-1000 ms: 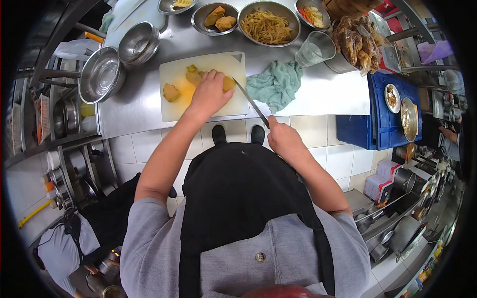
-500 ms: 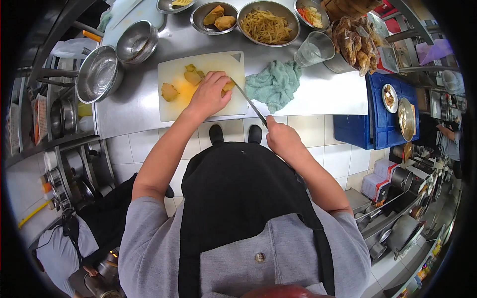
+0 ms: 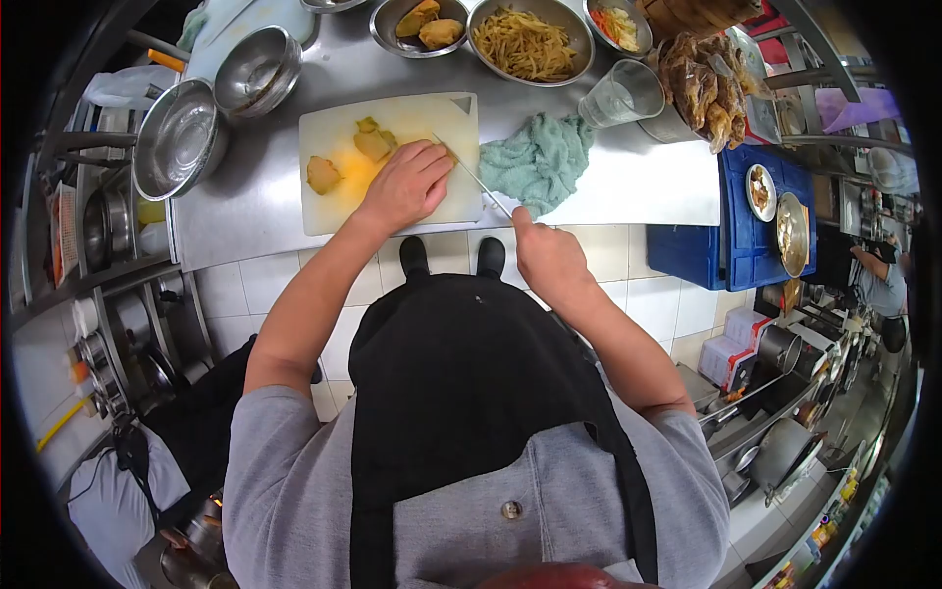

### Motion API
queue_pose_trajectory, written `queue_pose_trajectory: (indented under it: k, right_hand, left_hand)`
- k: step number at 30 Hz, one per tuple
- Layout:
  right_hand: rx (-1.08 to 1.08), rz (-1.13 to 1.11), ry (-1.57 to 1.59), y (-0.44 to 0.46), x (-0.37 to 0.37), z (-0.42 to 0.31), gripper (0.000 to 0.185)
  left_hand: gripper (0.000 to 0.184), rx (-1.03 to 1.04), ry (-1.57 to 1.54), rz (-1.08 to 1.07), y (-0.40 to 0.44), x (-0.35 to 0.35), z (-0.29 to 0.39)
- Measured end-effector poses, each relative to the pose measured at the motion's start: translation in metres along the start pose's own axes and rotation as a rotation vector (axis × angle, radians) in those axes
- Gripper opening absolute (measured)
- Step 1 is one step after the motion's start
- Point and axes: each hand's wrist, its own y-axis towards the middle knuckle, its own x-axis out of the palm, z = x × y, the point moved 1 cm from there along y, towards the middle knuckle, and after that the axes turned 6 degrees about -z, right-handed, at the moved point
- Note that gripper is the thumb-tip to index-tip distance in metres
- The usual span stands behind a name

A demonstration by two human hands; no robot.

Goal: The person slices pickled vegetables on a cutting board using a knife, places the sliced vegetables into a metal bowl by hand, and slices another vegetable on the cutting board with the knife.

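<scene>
My right hand (image 3: 549, 257) is closed around the handle of a knife (image 3: 481, 183); its thin blade slants up and left over the white cutting board (image 3: 456, 211). On the board my left hand (image 3: 410, 185) rests with fingers curled, pressed on a yellow-green vegetable piece that the fingers almost fully cover. The blade lies just right of these fingertips. Further left on the board are a loose vegetable chunk (image 3: 323, 175) and another lumpy chunk (image 3: 373, 140), close to my left knuckles. Yellow liquid stains the board's middle.
A crumpled green towel (image 3: 538, 162) lies right of the board, by a clear plastic cup (image 3: 621, 93). Behind are bowls of shredded vegetable (image 3: 525, 44), vegetable chunks (image 3: 430, 29) and mixed shreds (image 3: 616, 29). Metal bowls (image 3: 180, 137) stand left. A co-worker (image 3: 128, 481) is at lower left.
The vegetable piece that showed at my left fingertips is now mostly hidden under them. My right hand and the knife have shifted slightly, toward the lower left. The whole view has moved a little.
</scene>
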Motion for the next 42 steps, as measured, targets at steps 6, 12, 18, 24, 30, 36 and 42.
queue_pose_trajectory:
  k: [6,12,18,24,30,36,42]
  right_hand:
    - [-0.034,0.002,-0.069,0.008,-0.006,-0.003,0.023]
    - [0.002,-0.035,-0.092,0.028,0.006,-0.001,0.027]
    - [0.021,-0.112,-0.057,-0.020,0.000,0.014,0.031]
    - [0.032,-0.144,-0.069,-0.004,-0.012,-0.002,0.026]
    - [-0.035,-0.031,-0.023,0.035,0.008,0.000,0.032]
    - [0.057,-0.199,-0.061,-0.018,-0.001,0.011,0.031]
    - [0.010,-0.172,-0.064,-0.006,-0.013,0.000,0.033]
  left_hand:
    - [0.030,0.006,0.013,0.010,0.000,0.001,0.001]
    - [0.029,-0.002,0.003,0.021,0.000,0.003,0.001]
    - [0.029,-0.010,0.004,0.010,0.000,0.001,0.000]
    - [0.028,-0.012,0.004,0.010,-0.001,0.002,-0.002]
    - [0.028,-0.016,0.000,0.023,-0.002,0.004,0.000]
    - [0.027,-0.016,-0.004,0.020,-0.002,0.001,0.001]
    - [0.027,-0.010,-0.003,0.026,-0.002,0.001,-0.001]
